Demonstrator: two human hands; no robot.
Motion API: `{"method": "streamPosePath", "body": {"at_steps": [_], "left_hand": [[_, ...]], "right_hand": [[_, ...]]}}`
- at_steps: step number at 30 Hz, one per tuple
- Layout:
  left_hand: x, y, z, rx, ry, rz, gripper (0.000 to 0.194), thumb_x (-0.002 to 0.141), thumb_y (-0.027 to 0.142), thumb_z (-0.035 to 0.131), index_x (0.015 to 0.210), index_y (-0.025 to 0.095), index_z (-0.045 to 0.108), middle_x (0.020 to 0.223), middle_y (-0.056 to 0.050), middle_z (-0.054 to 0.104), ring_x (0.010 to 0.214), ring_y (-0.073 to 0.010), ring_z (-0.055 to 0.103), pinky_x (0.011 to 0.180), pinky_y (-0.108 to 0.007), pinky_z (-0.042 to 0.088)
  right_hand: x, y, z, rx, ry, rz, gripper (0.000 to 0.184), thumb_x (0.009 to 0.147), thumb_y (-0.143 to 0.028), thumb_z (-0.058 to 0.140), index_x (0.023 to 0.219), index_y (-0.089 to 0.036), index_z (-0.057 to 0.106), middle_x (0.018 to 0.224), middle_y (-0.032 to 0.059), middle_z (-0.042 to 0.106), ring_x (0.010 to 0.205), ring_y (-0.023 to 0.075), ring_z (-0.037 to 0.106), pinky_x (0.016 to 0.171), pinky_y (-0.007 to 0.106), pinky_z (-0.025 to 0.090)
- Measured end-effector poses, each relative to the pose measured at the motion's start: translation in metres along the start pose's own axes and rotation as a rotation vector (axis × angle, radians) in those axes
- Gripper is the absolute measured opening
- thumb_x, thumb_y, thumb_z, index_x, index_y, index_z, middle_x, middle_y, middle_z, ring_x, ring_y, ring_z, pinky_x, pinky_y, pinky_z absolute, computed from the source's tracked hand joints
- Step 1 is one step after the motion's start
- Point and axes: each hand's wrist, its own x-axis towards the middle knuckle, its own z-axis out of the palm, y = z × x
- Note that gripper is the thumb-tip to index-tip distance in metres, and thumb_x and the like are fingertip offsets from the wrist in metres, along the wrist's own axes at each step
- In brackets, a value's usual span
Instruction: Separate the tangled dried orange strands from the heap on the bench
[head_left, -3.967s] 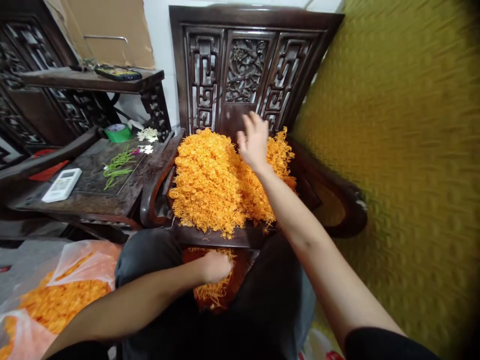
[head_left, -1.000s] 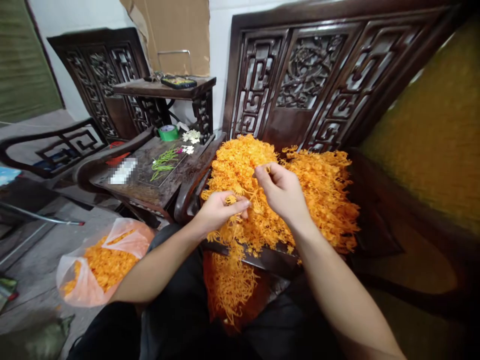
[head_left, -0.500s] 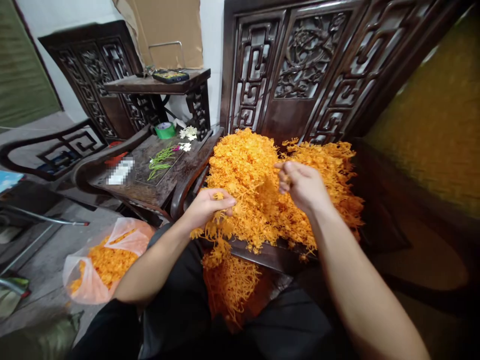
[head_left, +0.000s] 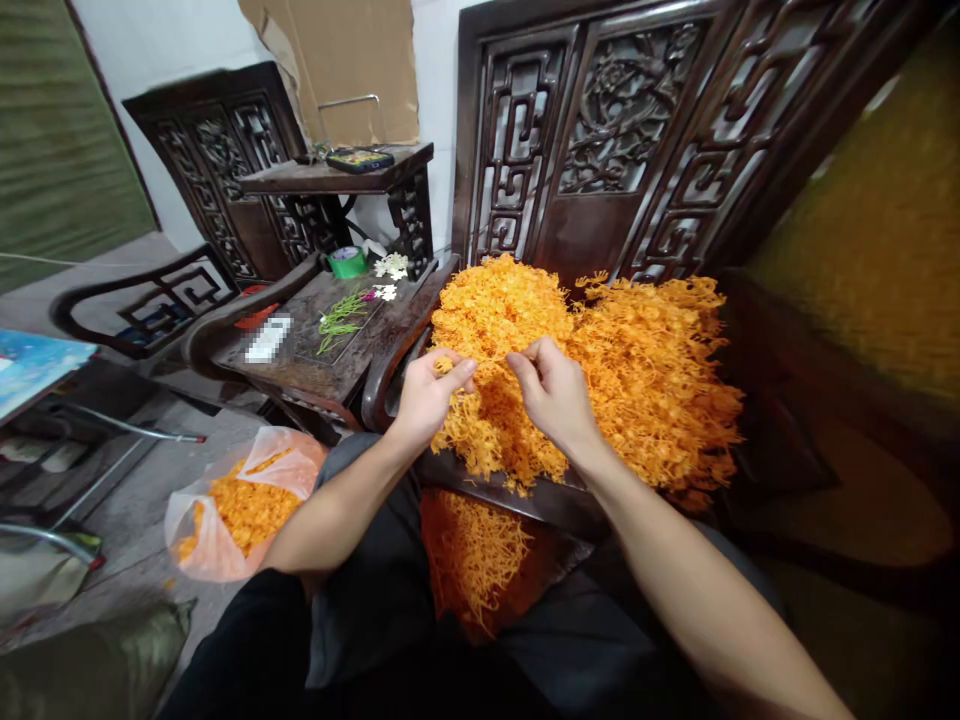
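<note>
A big heap of orange artificial flower sprigs point(head_left: 645, 370), with thin stringy stems, lies on the dark wooden seat in front of me. My left hand point(head_left: 435, 392) is at the heap's left front, thumb and fingers closed on an orange flower sprig whose end shows above the knuckles. Close to it on the right, my right hand point(head_left: 551, 395) pinches what looks like the thin stem of the same sprig. A thin orange strand seems to run between the fingertips, though it blends with the heap behind. Below the seat edge, more orange stems point(head_left: 484, 555) hang between my knees.
To the left on the floor sits a translucent bag point(head_left: 214, 560) of orange pieces. A wooden chair seat point(head_left: 300, 385) bears green tape point(head_left: 347, 262), green stems point(head_left: 341, 322) and white flowers point(head_left: 391, 265). A phone point(head_left: 360, 160) lies on the small table. The carved chair back point(head_left: 585, 230) rises behind the heap.
My right hand has come left and down, close to my left hand. The sprigs hanging below my left hand no longer show there. The view has shifted slightly.
</note>
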Motion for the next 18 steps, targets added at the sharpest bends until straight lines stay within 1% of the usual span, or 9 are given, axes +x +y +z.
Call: {"method": "streamPosePath", "body": {"at_steps": [2,5,7,9,11,13,15,16,18], "left_hand": [[0.001,0.008,-0.006,-0.057,0.012,-0.028,0.04,0.069,0.048,0.089,0.071,0.017,0.063,0.056,0.004,0.059,0.049,-0.0081,0.046,0.05,-0.023,0.034],[0.002,0.017,-0.018,-0.111,0.059,-0.022,0.039,0.067,0.047,0.09,0.073,0.017,0.065,0.055,0.006,0.056,0.046,-0.0072,0.043,0.048,-0.023,0.031],[0.0,0.02,-0.023,-0.061,-0.021,-0.041,0.036,0.069,0.045,0.089,0.074,0.017,0.068,0.055,0.004,0.059,0.048,-0.0078,0.045,0.05,-0.024,0.033],[-0.002,0.02,-0.023,0.053,-0.181,-0.071,0.034,0.073,0.045,0.088,0.074,0.015,0.071,0.058,0.001,0.063,0.052,-0.0089,0.05,0.054,-0.024,0.036],[-0.005,0.019,-0.019,0.18,-0.327,-0.084,0.033,0.078,0.045,0.085,0.075,0.015,0.073,0.061,0.0,0.067,0.056,-0.0097,0.054,0.058,-0.024,0.038],[-0.007,0.02,-0.016,0.298,-0.438,-0.096,0.031,0.081,0.044,0.083,0.076,0.015,0.074,0.064,-0.002,0.07,0.058,-0.0104,0.057,0.061,-0.024,0.04],[-0.01,0.022,-0.014,0.374,-0.527,-0.126,0.029,0.083,0.042,0.081,0.075,0.015,0.073,0.065,-0.002,0.071,0.059,-0.0111,0.059,0.063,-0.024,0.042],[-0.01,0.023,-0.014,0.392,-0.562,-0.15,0.027,0.082,0.04,0.081,0.075,0.015,0.073,0.065,-0.002,0.071,0.059,-0.0115,0.06,0.063,-0.024,0.043],[-0.01,0.021,-0.015,0.389,-0.602,-0.198,0.027,0.08,0.039,0.083,0.075,0.015,0.073,0.061,-0.002,0.07,0.057,-0.0119,0.06,0.062,-0.024,0.044]], "right_hand": [[0.011,0.017,-0.008,0.046,0.035,0.081,0.036,0.1,-0.053,0.053,0.08,-0.024,0.048,0.065,-0.0001,0.055,0.059,0.0158,0.05,0.061,0.032,0.04],[0.027,0.042,-0.025,0.323,0.121,0.271,0.046,0.093,-0.069,0.057,0.088,-0.024,0.046,0.071,-0.0004,0.059,0.054,0.0144,0.054,0.053,0.029,0.043],[0.029,0.047,-0.033,0.515,0.095,0.301,0.055,0.083,-0.072,0.068,0.101,-0.023,0.052,0.08,-0.0005,0.062,0.056,0.0127,0.057,0.051,0.027,0.044],[0.023,0.04,-0.035,0.624,-0.025,0.299,0.063,0.08,-0.069,0.074,0.117,-0.021,0.058,0.076,-0.0042,0.055,0.051,0.0096,0.05,0.046,0.024,0.038],[0.012,0.025,-0.03,0.666,-0.196,0.327,0.065,0.086,-0.07,0.069,0.123,-0.017,0.063,0.063,-0.0092,0.038,0.044,0.0073,0.034,0.042,0.024,0.026],[0.004,0.007,-0.025,0.621,-0.414,0.321,0.062,0.091,-0.073,0.061,0.112,-0.016,0.07,0.058,-0.01,0.03,0.043,0.0075,0.026,0.043,0.025,0.02],[0.003,-0.006,-0.026,0.457,-0.501,0.227,0.057,0.087,-0.073,0.066,0.091,-0.016,0.072,0.055,-0.0064,0.038,0.046,0.0088,0.033,0.045,0.026,0.025],[0.005,-0.009,-0.029,0.366,-0.455,0.173,0.055,0.086,-0.071,0.07,0.083,-0.017,0.07,0.057,-0.0038,0.044,0.05,0.0097,0.038,0.047,0.027,0.029],[0.015,-0.009,-0.042,0.234,-0.204,0.095,0.054,0.09,-0.071,0.064,0.078,-0.019,0.063,0.064,-0.0001,0.052,0.055,0.0107,0.043,0.051,0.027,0.034]]}}
